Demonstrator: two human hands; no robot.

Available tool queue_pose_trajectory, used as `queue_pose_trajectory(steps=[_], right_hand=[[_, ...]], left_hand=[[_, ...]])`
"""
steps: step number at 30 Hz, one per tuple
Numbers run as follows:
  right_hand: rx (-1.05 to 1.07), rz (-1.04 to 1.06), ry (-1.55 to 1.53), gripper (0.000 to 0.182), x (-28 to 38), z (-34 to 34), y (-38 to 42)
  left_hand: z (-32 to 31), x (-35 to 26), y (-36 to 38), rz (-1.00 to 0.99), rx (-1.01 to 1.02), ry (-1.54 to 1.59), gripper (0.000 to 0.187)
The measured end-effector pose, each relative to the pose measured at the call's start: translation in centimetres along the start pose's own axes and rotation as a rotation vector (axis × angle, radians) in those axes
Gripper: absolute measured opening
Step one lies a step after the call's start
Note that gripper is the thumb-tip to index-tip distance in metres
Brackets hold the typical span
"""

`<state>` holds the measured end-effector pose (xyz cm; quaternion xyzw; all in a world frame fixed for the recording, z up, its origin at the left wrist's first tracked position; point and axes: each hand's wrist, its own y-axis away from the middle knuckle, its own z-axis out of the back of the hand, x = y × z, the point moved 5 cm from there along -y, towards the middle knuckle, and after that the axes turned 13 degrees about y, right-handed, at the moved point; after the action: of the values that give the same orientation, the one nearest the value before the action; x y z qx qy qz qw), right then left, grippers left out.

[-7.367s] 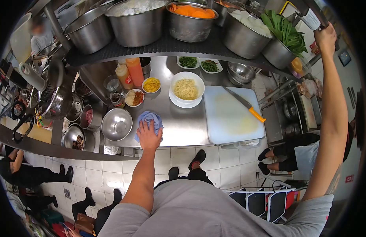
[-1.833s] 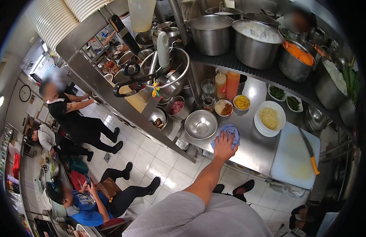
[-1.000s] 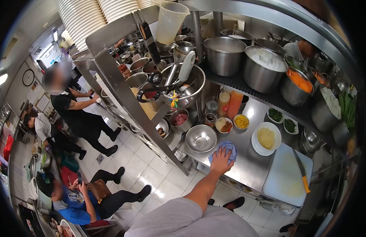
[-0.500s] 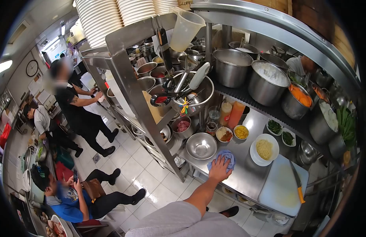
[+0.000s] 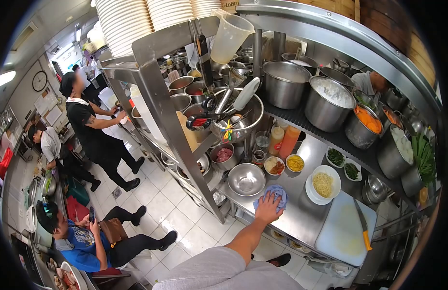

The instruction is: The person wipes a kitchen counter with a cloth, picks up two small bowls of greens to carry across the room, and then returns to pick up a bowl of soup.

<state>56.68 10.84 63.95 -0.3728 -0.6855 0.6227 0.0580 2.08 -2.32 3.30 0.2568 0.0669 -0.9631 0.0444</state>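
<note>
My left hand [image 5: 268, 209] presses down on a crumpled blue-purple cloth [image 5: 279, 193] near the front edge of the steel counter [image 5: 297, 214]. Its fingers are bent over the cloth. Just behind the cloth is a shiny metal mixing bowl [image 5: 246, 179]. A white bowl of noodles [image 5: 322, 185] stands to the right, beside a white cutting board [image 5: 337, 237] with an orange-handled knife [image 5: 363, 223] on it. Small bowls of yellow pieces [image 5: 295, 163] and of red and pale seasoning [image 5: 275, 166] sit beyond my hand. My right hand is out of view.
A shelf above the counter carries steel pots [image 5: 286, 86] and orange shreds [image 5: 367, 120]. A metal post [image 5: 168, 116] rises left of the counter. Across the aisle, one person [image 5: 83, 128] stands and another [image 5: 83, 241] sits with a phone. Plates [image 5: 120, 29] are stacked overhead.
The view has shifted very slightly. My left hand stays on the cloth in nearly the same spot. The standing person in black has turned their head a little.
</note>
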Motion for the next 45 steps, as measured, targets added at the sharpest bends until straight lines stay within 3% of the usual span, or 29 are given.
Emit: queue_pose_trajectory(steps=[13,18,24,45], right_hand=[[0.011,0.014,-0.022,0.071,0.1,0.3,-0.2],[0.083,-0.048,-0.049,0.071,0.2,0.6,-0.4],[-0.059,0.036,0.044,0.073,0.1,0.2,-0.1],[-0.022,0.004,0.03,0.069,0.4,0.9,-0.2]], left_hand=[[-0.1,0.1,0.0,-0.01,-0.047,0.026,0.068],[0.0,0.0,0.0,0.023,0.024,-0.011,0.068],[0.3,-0.1,0.1,0.039,0.053,0.019,0.068],[0.7,-0.4,0.2,0.048,0.065,0.026,0.07]])
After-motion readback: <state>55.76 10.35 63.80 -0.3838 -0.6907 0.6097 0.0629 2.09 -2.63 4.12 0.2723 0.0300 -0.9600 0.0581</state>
